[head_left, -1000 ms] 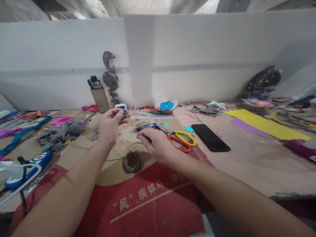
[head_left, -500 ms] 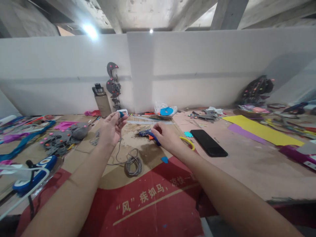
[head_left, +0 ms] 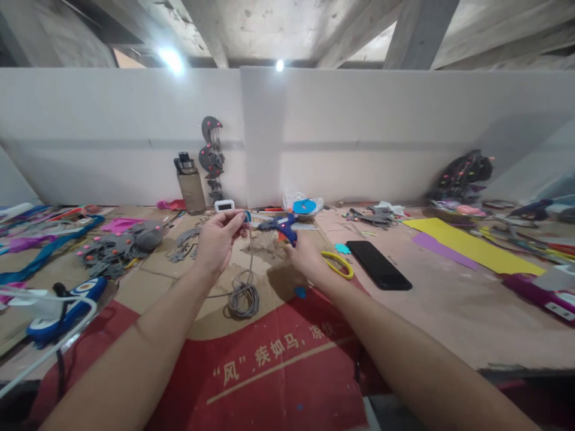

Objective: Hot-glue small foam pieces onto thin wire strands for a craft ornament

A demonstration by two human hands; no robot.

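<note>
My left hand (head_left: 216,244) pinches a small blue piece (head_left: 247,216) between thumb and fingertips. A grey cord (head_left: 251,260) hangs below those fingers to a loose coil (head_left: 244,299) on the cardboard (head_left: 278,383). My right hand (head_left: 306,256) is wrapped round a dark blue hot glue gun (head_left: 286,226) with an orange trigger. Its grimy nozzle end points left, close to the blue piece; whether they touch I cannot tell. Under my right wrist lies a small blue scrap (head_left: 300,292).
Right of my right hand are a yellow ring (head_left: 345,274) and a black phone (head_left: 378,265). A bottle (head_left: 190,188) stands by the back wall. Grey felt pieces (head_left: 121,242) and a blue-and-white device with cables (head_left: 67,311) lie left. Yellow sheet (head_left: 467,245) at right.
The glue gun has been lifted off the cardboard and turned towards my left hand. My left hand has moved right and slightly down with the blue piece.
</note>
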